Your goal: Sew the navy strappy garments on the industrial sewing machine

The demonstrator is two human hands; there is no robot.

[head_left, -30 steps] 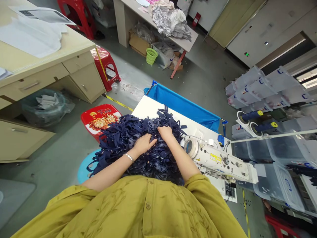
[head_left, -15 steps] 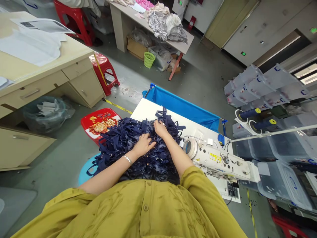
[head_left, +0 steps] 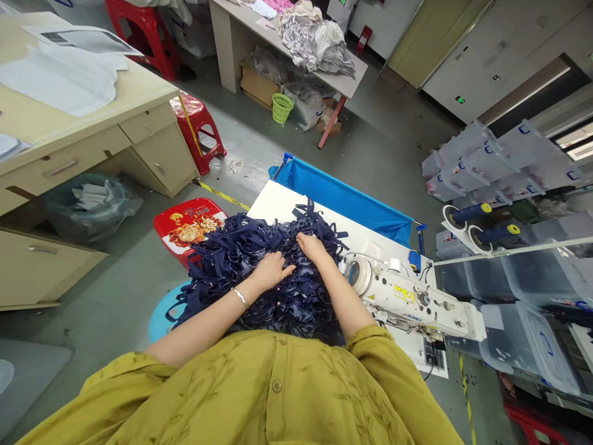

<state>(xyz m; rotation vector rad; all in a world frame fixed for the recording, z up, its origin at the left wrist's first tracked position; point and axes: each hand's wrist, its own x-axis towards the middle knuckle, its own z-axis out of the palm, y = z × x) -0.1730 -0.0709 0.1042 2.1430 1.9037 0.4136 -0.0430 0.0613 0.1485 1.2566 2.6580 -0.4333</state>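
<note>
A big heap of navy strappy garments lies in front of me on the white sewing table. My left hand rests on the middle of the heap, its thumb stretched away from the fingers. A little farther forward and to the right, my right hand is closed with its fingertips in the navy fabric. What exactly those fingers pinch is partly hidden. Right of the heap stands a white sewing machine, apart from both hands.
Along the table's far edge hangs a blue cloth trough. Left of the heap are a red flowered stool and a light-blue round thing. Thread cones stand at right, near stacked clear bins.
My right hand has shifted slightly right and toward me over the heap. My left hand stays nearly in place on the garments.
</note>
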